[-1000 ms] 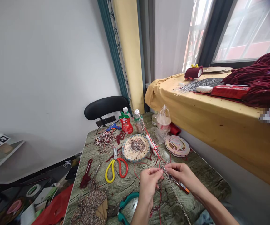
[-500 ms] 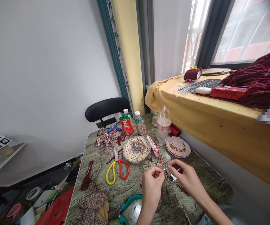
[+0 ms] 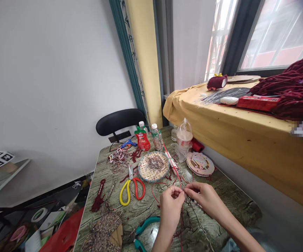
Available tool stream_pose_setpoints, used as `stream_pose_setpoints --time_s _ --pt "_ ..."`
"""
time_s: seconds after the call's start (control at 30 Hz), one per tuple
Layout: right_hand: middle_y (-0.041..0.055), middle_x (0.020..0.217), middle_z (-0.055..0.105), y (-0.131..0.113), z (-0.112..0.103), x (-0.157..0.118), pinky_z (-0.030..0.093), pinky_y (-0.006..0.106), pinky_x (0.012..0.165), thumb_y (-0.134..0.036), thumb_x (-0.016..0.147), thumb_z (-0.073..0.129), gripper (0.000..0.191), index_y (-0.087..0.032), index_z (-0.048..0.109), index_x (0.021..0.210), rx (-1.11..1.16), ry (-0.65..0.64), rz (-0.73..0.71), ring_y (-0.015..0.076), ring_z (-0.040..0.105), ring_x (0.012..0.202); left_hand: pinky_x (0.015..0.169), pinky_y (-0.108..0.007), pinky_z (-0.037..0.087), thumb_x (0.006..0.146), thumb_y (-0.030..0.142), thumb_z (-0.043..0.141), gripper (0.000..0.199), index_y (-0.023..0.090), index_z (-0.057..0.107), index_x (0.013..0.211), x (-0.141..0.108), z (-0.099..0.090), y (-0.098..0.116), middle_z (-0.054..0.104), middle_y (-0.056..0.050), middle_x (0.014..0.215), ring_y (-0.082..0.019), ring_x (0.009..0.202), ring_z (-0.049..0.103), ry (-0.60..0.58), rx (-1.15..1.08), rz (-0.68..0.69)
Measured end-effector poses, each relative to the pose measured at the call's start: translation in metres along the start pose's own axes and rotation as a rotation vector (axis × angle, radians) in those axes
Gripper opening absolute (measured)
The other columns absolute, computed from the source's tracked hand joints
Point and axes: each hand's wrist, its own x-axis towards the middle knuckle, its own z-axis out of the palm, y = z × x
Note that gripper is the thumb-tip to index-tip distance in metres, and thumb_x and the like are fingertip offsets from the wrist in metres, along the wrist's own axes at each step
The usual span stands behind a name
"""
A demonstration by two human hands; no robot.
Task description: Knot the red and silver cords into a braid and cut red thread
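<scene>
Red and mottled cords [image 3: 174, 168] stretch from a green-labelled bottle [image 3: 156, 137] down to my hands. My left hand [image 3: 171, 206] pinches the cords between thumb and fingertips. Close beside it, my right hand [image 3: 204, 196] has its thumb and forefinger pressed together on the same bundle. The exact strands between the fingertips are too small to make out. Below the hands, a loose mottled cord [image 3: 199, 224] and a red cord [image 3: 181, 231] trail toward the table's front. Teal-handled pliers [image 3: 146, 225] lie left of my left hand, partly hidden by it.
Scissors [image 3: 131, 187] with yellow and red handles lie left of a woven basket [image 3: 143, 171] holding thread scraps. A mottled yarn bundle [image 3: 105, 227] sits front left. Behind stand a red pouch [image 3: 143, 140] and a bagged cup [image 3: 184, 137]. A yellow-draped ledge [image 3: 219, 129] borders the right.
My right hand has moved left and slightly down, its fingertips now meeting at the cords beside my left hand. My left hand has stayed nearly in place.
</scene>
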Motion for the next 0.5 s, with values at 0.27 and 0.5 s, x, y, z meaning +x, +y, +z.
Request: stream_pose_setpoints --time_s 0.27,0.5 --pt "0.0020 0.065 0.066 -0.009 0.002 -0.007 0.035 0.024 0.053 -0.033 0.078 0.043 0.024 -0.022 0.063 0.072 -0.198 0.065 -0.032 0.0181 0.057 0.060 0.053 -0.021 0.040 0.067 0.026 0.053 0.011 0.016 0.053 0.065 0.000 -0.002 0.006 0.056 0.000 0.060 -0.012 0.056 0.051 0.090 0.042 0.028" --pt "0.0034 0.074 0.065 -0.011 0.009 -0.016 0.038 0.025 0.057 -0.030 0.081 0.039 0.023 -0.022 0.059 0.075 -0.326 0.164 -0.093 0.0178 0.059 0.065 0.057 -0.024 0.040 0.065 0.023 0.052 0.013 0.014 0.061 0.064 0.002 0.001 0.012 0.062 -0.005 0.062 -0.015 0.059 0.054 0.079 0.150 0.045"
